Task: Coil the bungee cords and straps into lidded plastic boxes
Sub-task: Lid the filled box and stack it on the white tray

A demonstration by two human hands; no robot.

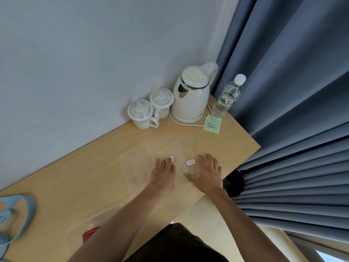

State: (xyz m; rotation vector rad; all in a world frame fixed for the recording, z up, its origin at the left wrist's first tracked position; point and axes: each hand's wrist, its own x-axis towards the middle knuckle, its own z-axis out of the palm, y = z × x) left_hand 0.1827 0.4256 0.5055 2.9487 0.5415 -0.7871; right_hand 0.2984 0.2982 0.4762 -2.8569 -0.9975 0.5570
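Early stage. The left hand [163, 173] and right hand [207, 173] lie flat, fingers extended, gripping nothing, on two clear labelled plastic boxes [166, 146] before the white electric kettle [192, 95] — both apparently empty. Far left of the kettle, a blue strap [28, 210] lies uncoiled.

We take this for a hotel or guest room: a kettle [190, 99], two lidded cups [140, 114], a water bottle [228, 97] and a sachet [212, 125] stand on a wooden worktop [75, 176] by a wall [75, 63] and heavy curtains [292, 91].
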